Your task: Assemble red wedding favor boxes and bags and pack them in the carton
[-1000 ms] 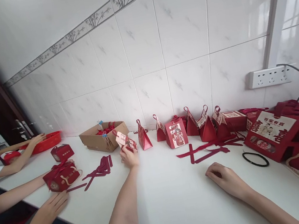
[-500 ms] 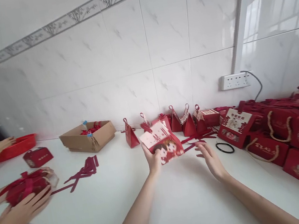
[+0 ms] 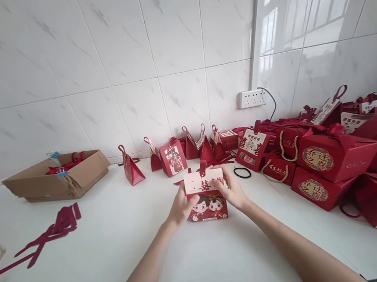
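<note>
A red box (image 3: 207, 206) with two cartoon figures and a cream top flap stands upright at the middle of the white table. A short red ribbon loop (image 3: 202, 168) sticks up from its top. My left hand (image 3: 181, 206) grips the box's left side, thumb on the front. On the right side my right hand (image 3: 233, 190) holds it too, its thumb over the cream flap. The fingers behind the box are partly hidden. Just behind stands another red box (image 3: 173, 158) with a printed figure.
Small red triangular boxes (image 3: 132, 168) line the wall. An open cardboard box (image 3: 58, 177) stands back left, dark red ribbons (image 3: 53, 232) in front of it. Red gift boxes (image 3: 336, 153) are piled at right; a black ring (image 3: 242, 173) lies nearer the middle.
The view has swung right and down. My right hand, free before, has closed on the box, which is now upright and facing me. The co-worker's hands have left the view.
</note>
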`<state>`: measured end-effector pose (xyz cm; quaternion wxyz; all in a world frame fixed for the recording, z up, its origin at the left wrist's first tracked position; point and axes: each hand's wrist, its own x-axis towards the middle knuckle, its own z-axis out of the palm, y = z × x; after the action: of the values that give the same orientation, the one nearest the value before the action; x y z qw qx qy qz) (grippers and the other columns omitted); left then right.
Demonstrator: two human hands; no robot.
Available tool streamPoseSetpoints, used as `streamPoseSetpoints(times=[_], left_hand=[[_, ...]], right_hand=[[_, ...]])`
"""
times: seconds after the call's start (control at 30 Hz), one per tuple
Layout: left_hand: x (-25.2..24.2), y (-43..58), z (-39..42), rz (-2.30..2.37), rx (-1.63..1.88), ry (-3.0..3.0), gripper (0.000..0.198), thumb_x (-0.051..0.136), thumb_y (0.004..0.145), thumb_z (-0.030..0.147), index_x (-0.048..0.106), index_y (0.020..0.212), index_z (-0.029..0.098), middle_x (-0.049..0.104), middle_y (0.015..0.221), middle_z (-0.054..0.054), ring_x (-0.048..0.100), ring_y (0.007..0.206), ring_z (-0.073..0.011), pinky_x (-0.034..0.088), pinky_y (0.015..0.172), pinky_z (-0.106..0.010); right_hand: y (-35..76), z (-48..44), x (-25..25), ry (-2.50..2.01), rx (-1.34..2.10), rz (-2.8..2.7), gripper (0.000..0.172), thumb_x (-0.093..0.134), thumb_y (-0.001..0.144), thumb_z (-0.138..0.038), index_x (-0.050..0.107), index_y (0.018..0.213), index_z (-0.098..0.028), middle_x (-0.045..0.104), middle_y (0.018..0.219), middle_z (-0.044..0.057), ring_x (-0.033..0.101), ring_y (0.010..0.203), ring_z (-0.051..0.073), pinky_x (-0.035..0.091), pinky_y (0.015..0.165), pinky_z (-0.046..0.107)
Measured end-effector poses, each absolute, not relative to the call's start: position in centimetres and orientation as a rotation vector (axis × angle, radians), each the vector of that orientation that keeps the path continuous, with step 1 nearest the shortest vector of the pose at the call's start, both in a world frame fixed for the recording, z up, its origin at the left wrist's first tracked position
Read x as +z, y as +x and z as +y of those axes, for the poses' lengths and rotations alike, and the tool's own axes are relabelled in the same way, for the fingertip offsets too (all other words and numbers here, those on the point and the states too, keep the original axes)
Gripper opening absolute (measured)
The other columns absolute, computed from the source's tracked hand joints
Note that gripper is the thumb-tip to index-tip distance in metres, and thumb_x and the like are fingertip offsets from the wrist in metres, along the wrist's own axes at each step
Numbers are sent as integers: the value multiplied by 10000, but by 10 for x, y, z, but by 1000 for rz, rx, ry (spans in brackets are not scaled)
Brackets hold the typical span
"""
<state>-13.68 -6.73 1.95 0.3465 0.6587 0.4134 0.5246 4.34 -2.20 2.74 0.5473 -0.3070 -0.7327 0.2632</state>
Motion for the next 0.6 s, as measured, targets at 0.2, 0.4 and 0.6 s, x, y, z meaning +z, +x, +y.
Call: streamPoseSetpoints(times=[0.2,0.4,0.6], left_hand=[[63,-115,-54,1273,1640,1820,285,577,774,393,609,966,184,659,1019,-75,596,1009,-219,451,909,-338],[67,-104,-50,1279,1674,1683,234,604,764,385,673,781,162,695,780,-41,645,737,-178,510,678,-268],[62,-100,-54,1327,1751,1729,253,596,782,380,673,697,154,643,672,-15,597,665,-140,469,656,-234]], right_hand=[[43,-27,37,-555,271,-1691,290,503,861,-236,432,1142,-219,554,1042,91,562,992,211,479,849,399],[40,-26,37,-477,-6,-1876,171,443,888,-131,514,1008,-230,518,955,74,556,920,185,517,769,355],[39,-27,35,-506,-30,-1878,216,442,897,-144,515,1074,-243,499,984,74,566,904,181,520,776,359]])
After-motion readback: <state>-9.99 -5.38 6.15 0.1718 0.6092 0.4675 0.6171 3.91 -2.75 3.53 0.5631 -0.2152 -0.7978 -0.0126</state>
